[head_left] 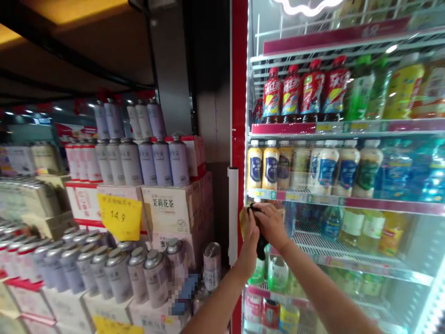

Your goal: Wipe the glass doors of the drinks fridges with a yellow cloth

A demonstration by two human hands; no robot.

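My left hand (251, 241) and my right hand (273, 223) meet at the left edge of a lit drinks cooler. Between them is a limp black cloth-like item (261, 248), whose exact kind I cannot make out. Fingers of both hands are closed around it, and its lower end hangs below them. A bit of something yellow (242, 223) shows beside the left fingers; I cannot tell what it is. Right above the hands runs a shelf edge (302, 197) carrying white-capped bottles (271, 162). Green bottles (278, 271) stand just below the hands.
The cooler's red frame (239, 93) with a white handle (233, 213) rises left of my hands. Red-capped bottles (314, 88) fill an upper shelf. Further left, stacked drink cartons (170, 204) bear metallic cans (116, 273) and a yellow price sign (120, 215).
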